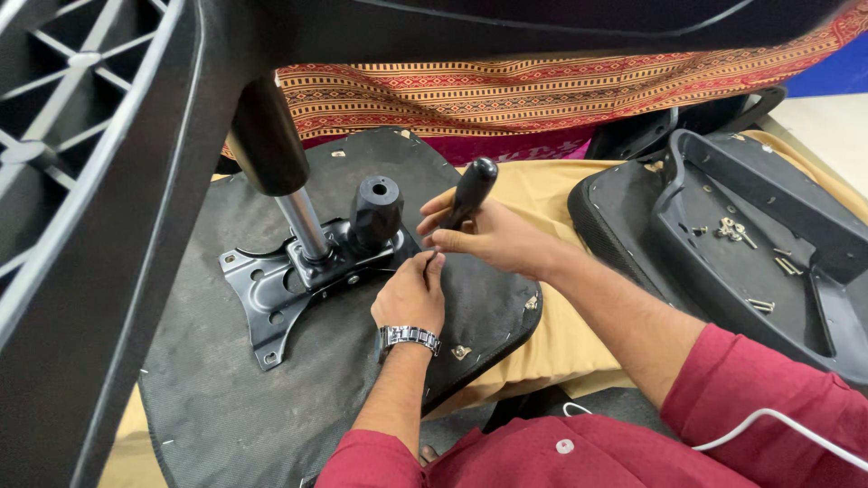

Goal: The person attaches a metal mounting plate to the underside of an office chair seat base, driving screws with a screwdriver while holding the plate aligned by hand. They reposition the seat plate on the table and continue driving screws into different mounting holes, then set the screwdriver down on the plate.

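Right hand (493, 237) wrapped around the black handle of a screwdriver (472, 192), held upright and tilted, its shaft hidden behind the fingers. Left hand (411, 291), wearing a metal wristwatch (407, 337), with fingertips pinched together at the tool's lower end; whether a screw sits between them cannot be told. Both work at the edge of the black metal mechanism plate (271, 294), which lies on the upturned seat underside (226, 389) beside the gas-lift column (303, 221). Loose screws (737, 233) rest in a second chair part (768, 271) to the right, well apart. Risk, as judged: the tip slipping off the fastener and jabbing the steadying fingers, given the tilted tool.
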